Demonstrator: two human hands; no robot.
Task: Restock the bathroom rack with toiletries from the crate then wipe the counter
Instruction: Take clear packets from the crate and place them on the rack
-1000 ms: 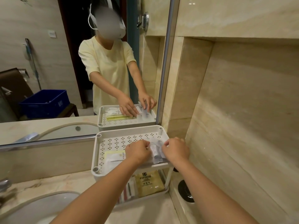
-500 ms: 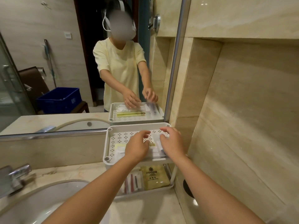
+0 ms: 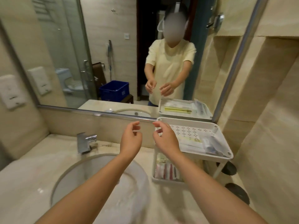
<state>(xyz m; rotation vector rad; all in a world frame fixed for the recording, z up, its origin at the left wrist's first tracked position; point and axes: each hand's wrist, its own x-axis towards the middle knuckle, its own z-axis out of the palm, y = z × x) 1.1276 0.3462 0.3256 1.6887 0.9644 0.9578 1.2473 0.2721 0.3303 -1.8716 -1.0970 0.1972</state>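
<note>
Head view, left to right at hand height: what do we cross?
dispenser → faucet → left hand → right hand → rack

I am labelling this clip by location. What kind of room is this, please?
A bathroom, probably a hotel's. A sink with a tap is set in a stone counter, a wide mirror hangs above it, and a white rack holds small packaged toiletries.

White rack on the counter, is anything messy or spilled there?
Nothing looks spilled or broken. The white plastic rack stands upright, and the wrapped toiletry packets lie flat on its top level, bunched toward the near side.
</note>
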